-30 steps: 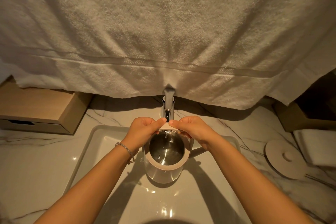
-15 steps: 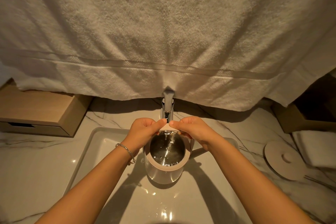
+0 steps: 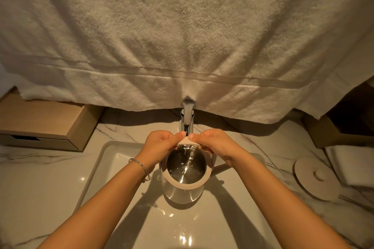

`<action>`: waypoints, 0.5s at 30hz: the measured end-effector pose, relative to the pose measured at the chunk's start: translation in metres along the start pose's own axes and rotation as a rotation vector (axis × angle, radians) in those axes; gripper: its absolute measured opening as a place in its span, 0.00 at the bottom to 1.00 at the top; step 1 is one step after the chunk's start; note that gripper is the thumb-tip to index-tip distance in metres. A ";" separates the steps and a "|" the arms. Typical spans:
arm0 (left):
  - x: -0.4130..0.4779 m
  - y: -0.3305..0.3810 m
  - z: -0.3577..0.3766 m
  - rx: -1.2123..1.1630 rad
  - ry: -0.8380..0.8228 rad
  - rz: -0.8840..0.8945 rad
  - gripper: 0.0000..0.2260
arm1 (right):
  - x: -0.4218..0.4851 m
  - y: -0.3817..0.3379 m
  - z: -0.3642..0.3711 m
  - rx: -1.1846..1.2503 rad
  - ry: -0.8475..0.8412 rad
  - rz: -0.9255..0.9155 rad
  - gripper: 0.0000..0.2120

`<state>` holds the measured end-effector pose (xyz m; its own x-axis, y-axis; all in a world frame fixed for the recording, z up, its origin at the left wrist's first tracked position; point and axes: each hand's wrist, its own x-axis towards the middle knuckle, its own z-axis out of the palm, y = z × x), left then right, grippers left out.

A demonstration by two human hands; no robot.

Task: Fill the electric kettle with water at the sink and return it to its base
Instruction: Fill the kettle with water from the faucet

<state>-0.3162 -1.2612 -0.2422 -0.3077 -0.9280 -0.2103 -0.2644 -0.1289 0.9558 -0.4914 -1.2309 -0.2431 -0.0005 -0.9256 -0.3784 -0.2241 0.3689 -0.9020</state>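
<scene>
You're holding the open-topped steel electric kettle w/ pale rim (image 3: 186,168) upright in the white rectangular sink (image 3: 109,168), its far lip right under the chrome faucet (image 3: 187,115). Your left hand (image 3: 162,145) and right hand (image 3: 214,143) are gripping the far rim from either side. The fingers (image 3: 178,136) are pinching that lip, thumbs on top, tips nearly meeting. Vs a sec ago, hands and kettle are barely shifting. What's changing is the water inside: it's rippling and looking a bit higher, tho the level is hard to judge. So filling is ongoing, approx mid-task. The round beige lid (image 3: 315,178) is lying on the marble surface (image 3: 40,188), right of the sink, well apart. The base isn't in view.
</scene>
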 end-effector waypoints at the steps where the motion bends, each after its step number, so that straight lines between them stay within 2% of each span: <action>1: 0.000 0.000 0.000 0.001 -0.001 -0.001 0.20 | 0.000 0.000 0.000 0.005 -0.003 -0.002 0.18; 15: 0.000 -0.002 0.002 0.014 -0.001 -0.010 0.20 | 0.001 0.002 0.000 -0.022 0.002 0.008 0.18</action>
<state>-0.3171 -1.2602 -0.2445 -0.3061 -0.9263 -0.2198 -0.2797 -0.1332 0.9508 -0.4919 -1.2312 -0.2448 -0.0048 -0.9228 -0.3853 -0.2457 0.3746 -0.8940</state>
